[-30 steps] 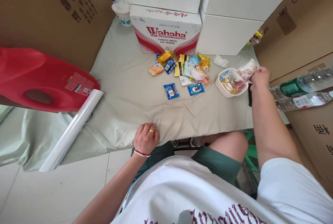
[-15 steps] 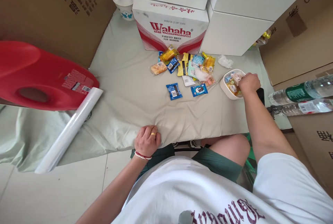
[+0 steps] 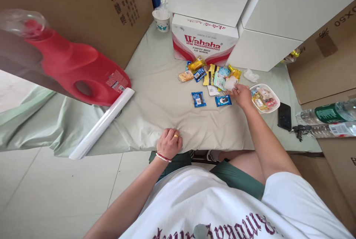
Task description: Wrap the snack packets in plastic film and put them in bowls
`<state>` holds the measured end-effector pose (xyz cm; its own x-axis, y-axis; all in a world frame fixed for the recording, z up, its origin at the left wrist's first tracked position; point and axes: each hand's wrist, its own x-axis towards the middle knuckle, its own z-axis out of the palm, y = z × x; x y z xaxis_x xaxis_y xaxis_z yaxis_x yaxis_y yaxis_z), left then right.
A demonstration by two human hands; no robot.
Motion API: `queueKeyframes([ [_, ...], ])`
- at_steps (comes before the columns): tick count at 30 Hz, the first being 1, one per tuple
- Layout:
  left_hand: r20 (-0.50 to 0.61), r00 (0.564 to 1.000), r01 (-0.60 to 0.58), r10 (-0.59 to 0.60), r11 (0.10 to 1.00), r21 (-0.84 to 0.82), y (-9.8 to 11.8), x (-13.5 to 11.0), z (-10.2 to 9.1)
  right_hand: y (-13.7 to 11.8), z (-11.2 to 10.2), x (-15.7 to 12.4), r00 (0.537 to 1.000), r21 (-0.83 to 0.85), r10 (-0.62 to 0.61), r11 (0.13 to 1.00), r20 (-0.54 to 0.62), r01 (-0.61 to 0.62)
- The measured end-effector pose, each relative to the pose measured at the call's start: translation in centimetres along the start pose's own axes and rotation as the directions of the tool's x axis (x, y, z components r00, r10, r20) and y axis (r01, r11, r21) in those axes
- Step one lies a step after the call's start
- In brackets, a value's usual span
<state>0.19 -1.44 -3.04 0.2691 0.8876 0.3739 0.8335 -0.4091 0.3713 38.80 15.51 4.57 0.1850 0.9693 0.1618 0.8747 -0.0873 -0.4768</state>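
Observation:
My right hand (image 3: 241, 96) reaches into the right side of a pile of small wrapped snacks (image 3: 209, 78). Its fingers are closed on a snack packet there, mostly hidden by the hand, beside a clear crumpled wrapper (image 3: 230, 83). Just right of the hand stands a white bowl (image 3: 274, 108) holding several wrapped snacks. Two blue packets, one on the left (image 3: 198, 99) and one on the right (image 3: 223, 100), lie in front of the pile. At the table's front edge rests my left hand (image 3: 169, 143), fingers curled in, with nothing seen in it.
Behind the pile is a Wahaha carton (image 3: 204, 40) with white boxes (image 3: 267, 48) around it. A red jug (image 3: 91, 68) and a white roll (image 3: 102, 123) lie at left. To the right are a black phone (image 3: 284, 116) and plastic bottles (image 3: 329, 113). A paper cup (image 3: 161, 20) stands at the back.
My right hand has left the white bowl and moved left to the snack pile. The left hand stays at the table edge. The camera view has shifted, showing more on the left.

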Motion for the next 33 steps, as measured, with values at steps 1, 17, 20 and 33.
queueKeyframes([
  [1,0.010,1.000,0.013,-0.012,1.000,-0.020,-0.1,0.0,-0.1,-0.3,-0.2,-1.5,0.998,0.164,0.066,0.985,-0.021,-0.061],
  [17,0.627,0.760,0.625,0.174,0.070,-0.777,10.6,6.0,0.2,-7.1,0.1,-24.9,0.780,0.802,0.224,-0.013,0.584,-0.597],
  [20,0.491,0.861,0.428,0.134,0.334,-0.840,10.9,5.7,0.8,-6.9,-0.9,-24.6,0.801,0.823,0.280,0.057,0.530,-0.565],
  [33,0.606,0.789,0.580,0.102,0.202,-0.789,10.6,4.1,-0.8,-7.9,-0.7,-24.8,0.822,0.842,0.220,0.010,0.524,-0.539],
])
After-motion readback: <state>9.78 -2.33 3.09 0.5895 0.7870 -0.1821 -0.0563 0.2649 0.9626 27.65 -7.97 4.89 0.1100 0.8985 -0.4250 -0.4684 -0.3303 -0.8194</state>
